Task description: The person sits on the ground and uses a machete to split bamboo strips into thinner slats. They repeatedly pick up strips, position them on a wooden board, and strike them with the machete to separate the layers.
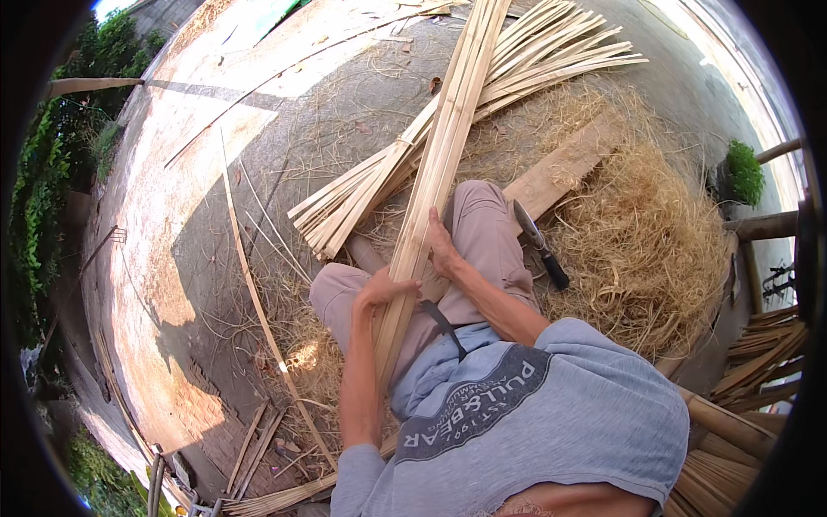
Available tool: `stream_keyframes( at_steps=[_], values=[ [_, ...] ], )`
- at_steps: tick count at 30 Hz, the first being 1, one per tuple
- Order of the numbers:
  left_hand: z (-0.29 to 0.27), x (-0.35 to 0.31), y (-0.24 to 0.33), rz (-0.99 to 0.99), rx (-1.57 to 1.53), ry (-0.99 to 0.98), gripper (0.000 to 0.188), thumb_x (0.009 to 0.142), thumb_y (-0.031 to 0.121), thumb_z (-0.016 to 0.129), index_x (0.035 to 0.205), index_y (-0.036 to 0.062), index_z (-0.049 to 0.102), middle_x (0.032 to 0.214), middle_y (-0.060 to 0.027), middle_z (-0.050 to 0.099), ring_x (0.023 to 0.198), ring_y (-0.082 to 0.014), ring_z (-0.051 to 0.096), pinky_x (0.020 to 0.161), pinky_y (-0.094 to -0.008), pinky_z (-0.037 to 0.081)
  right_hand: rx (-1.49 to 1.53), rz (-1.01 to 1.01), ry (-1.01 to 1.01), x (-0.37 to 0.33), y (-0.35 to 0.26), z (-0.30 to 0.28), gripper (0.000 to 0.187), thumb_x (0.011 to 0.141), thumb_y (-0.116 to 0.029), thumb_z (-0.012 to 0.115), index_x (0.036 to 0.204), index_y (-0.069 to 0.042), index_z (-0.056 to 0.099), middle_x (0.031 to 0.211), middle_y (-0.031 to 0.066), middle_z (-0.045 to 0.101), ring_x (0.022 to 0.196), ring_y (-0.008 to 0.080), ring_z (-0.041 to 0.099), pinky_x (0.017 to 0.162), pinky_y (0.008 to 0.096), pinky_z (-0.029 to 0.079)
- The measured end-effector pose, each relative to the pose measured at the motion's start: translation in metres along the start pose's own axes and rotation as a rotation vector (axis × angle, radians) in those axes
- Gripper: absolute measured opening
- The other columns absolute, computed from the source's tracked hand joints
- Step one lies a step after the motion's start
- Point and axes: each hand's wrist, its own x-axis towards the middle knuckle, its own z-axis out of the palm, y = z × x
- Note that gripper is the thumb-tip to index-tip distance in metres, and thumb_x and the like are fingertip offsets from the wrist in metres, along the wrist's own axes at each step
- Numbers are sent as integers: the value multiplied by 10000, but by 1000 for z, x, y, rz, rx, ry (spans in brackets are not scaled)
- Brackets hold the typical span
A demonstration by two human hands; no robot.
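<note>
Both grips are on a sheaf of long strips (445, 142) of pale split wood or bamboo, which slants from the seated person's lap up past the top edge of the view, so its far end cannot be seen. The left hand (385, 286) is closed across the strips low down, fingers laid over their face. Higher up, the right hand (442, 250) is curled around their right edge, its thumb showing and its other fingers mostly hidden beneath; how firmly it presses, I cannot tell.

The sheaf crosses over a tied bundle (521, 80) of similar strips on the ground, whose upper ends fan out to the right. That bundle limits the space just ahead of the knees. On the right it is tighter: a knife (543, 247) lies just beside the right leg (493, 226), handle toward the lower right, with a board (564, 168) and a broad heap of shavings (646, 250) beyond. The widest room to move is on the left, where sunlit ground (194, 284) spreads past a thin bent strip (251, 284).
</note>
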Motion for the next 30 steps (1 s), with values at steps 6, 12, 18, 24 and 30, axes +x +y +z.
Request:
stream_keyframes(
  at_steps=[6, 12, 18, 24, 30],
  values=[
    [18, -33, 17, 79, 82, -26, 423, 865, 217, 817, 1142, -19, 601, 907, -115, 726, 789, -195, 730, 698, -333, 595, 396, 12, -321, 21, -79, -18, 782, 972, -727, 453, 1359, -56, 557, 1162, 113, 670, 1042, 251, 664, 895, 444, 567],
    [14, -84, 21, 3, -105, -90, 440, 849, 234, 829, 1136, -10, 602, 892, -107, 707, 785, -212, 717, 717, -337, 585, 201, -8, -271, -22, -119, 31, 524, 996, -475, 641, 1192, 11, 659, 982, 146, 715, 856, 242, 720, 742, 384, 618],
    [15, -63, -4, 26, -248, -132, 479, 868, 247, 809, 1185, -29, 579, 912, -142, 705, 866, -253, 727, 795, -387, 601, 118, 19, -236, -1, -107, 27, 429, 984, -385, 689, 1158, 6, 670, 963, 139, 719, 816, 245, 730, 715, 371, 634],
    [25, -46, -13, -45, -461, -123, 578, 881, 298, 806, 1282, -39, 563, 1014, -172, 718, 916, -263, 735, 813, -387, 613, 153, 132, -209, 53, -64, 0, 463, 985, -390, 688, 1206, 9, 608, 1043, 136, 697, 934, 259, 718, 763, 413, 633],
    [23, -49, -12, -62, -117, 73, 622, 853, 334, 841, 1296, -25, 592, 1040, -111, 710, 988, -199, 703, 814, -334, 581, 266, 192, -215, 67, -54, -13, 637, 958, -467, 703, 1310, 34, 528, 1152, 151, 665, 1013, 277, 687, 833, 455, 616]
  ],
)
